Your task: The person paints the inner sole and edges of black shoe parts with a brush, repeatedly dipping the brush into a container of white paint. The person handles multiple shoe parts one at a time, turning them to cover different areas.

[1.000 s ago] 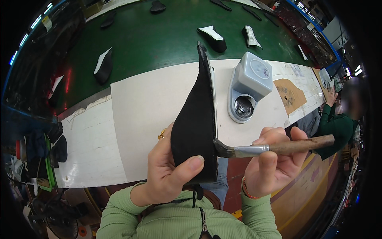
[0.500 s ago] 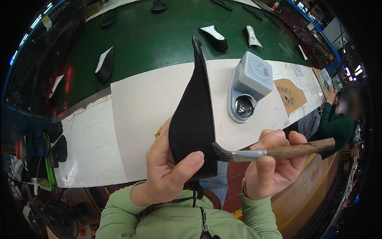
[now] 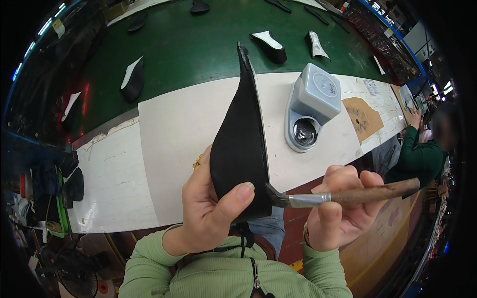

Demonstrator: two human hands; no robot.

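While we work over the white table [image 3: 164, 129], open room lies left of the black shoe piece [image 3: 241, 144]; the green belt [image 3: 198, 44] behind carries more pieces, and the grey glue pot [image 3: 310, 107] sits near on the right. Since a second ago the piece has barely shifted, tip a touch further left. Our left hand [image 3: 208, 208] is clamped on the piece, thumb across its lower edge, holding it upright. Our right hand [image 3: 340, 208] is closed round the brush [image 3: 343, 196], bristles touching the piece's lower right edge.
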